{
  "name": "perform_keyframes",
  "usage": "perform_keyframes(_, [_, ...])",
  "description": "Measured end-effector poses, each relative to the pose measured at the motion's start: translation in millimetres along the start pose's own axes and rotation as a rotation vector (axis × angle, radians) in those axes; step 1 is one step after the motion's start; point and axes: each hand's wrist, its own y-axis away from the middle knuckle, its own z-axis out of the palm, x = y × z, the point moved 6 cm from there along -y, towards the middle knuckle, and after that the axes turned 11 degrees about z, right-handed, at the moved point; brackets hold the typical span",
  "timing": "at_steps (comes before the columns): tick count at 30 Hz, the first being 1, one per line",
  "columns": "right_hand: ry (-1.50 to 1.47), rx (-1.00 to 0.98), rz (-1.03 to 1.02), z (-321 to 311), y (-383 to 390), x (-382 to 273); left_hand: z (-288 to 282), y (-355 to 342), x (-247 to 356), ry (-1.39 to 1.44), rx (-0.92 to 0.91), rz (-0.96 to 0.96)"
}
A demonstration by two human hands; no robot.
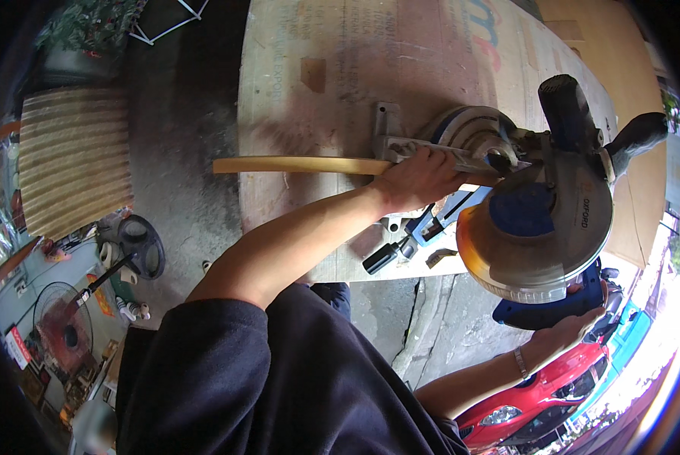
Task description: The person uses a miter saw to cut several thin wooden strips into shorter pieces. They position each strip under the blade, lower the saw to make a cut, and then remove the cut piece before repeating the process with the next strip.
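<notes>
A miter saw (582,205) with a clouded round blade guard stands on the wooden worktable (310,114). A long, narrow wooden strip (294,164) lies across the saw's base along its metal fence (461,161), its left end jutting past the table edge. My left hand (423,180) is closed over the strip, fingers pressing it against the fence. At the front of the saw, my right hand (564,335) wraps round the dark blue handle (533,314); the fingertips are partly hidden behind it. The blade is hidden by the guard.
A black-handled clamp knob (380,259) sticks out near the table's front edge. Left of the table are a standing fan (63,326), corrugated sheets (75,159) and a potted plant (90,30). A red car (537,398) is at lower right.
</notes>
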Motion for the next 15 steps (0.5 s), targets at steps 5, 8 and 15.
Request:
perform_keyframes(5, [0.012,-0.032,-0.067,-2.2,2.6,3.0,-2.8,-0.8,0.0,-0.021,-0.008,0.008])
perform_keyframes(8, [-0.032,-0.062,-0.041,-0.7,0.9,7.7,-2.0,-0.2,0.2,-0.01,-0.016,0.002])
perform_keyframes(15, [0.15,0.099,-0.025,-14.5,-5.3,22.3,-0.2,1.7,-0.4,-0.039,0.0,0.013])
